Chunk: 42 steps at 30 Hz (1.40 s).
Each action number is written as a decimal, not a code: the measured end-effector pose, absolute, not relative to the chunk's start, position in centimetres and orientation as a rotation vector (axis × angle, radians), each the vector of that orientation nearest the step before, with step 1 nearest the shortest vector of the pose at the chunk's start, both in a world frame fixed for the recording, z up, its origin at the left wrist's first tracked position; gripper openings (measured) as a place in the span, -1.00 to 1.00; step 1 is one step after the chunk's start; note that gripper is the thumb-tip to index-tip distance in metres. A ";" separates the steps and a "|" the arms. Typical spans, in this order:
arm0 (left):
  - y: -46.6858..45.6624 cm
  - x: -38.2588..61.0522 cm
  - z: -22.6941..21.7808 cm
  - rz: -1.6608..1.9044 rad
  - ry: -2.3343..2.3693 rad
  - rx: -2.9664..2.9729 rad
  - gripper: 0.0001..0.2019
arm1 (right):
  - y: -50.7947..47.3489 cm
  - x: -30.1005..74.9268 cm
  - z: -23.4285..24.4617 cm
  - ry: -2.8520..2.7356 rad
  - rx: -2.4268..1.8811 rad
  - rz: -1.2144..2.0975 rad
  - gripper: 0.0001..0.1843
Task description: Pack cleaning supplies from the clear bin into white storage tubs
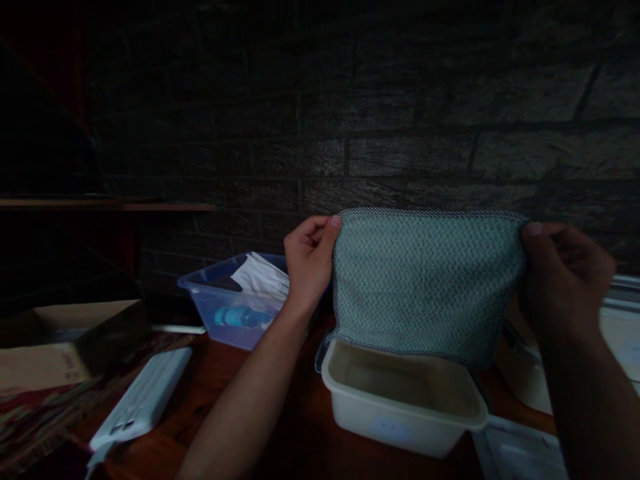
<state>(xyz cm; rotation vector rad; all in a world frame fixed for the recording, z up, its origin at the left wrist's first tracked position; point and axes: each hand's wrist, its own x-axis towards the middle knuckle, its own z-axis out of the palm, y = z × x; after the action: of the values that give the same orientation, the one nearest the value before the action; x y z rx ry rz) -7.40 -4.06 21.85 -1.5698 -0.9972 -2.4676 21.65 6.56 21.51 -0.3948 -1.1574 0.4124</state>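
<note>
Cloth [425, 280], green with a checked border, hangs spread upright between 2 hands, above the back rim of a white tub [395, 427]; whether its lower edge touches the rim, I cannot tell. The fingers of the left hand [311, 259] pinch its upper left corner, thumb towards the viewer. The fingers of the right hand [567, 270] grasp its upper right corner. The tub stands on a reddish-brown worktop [183, 423], its visible inside bare.

Left of the tub sits a clear bin [210, 310] with a blue bottle [240, 316] and something white and folded [261, 276] in it. Nearer the viewer lies a white device [147, 393]; beyond it, at far left, is an open carton [43, 367]. Behind everything rises a dark block wall [400, 100].
</note>
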 end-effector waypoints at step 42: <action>-3.5 -7.8 21.6 -2.420 -1.089 -1.556 -0.76 | 5.6 21.6 22.1 -1.139 -0.275 0.598 -0.89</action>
<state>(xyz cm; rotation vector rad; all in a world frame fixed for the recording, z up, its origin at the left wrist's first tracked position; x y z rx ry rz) -7.81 -3.46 21.56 -1.5565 -1.0891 -2.4196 21.63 5.64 22.14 -0.2749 -1.1394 0.5978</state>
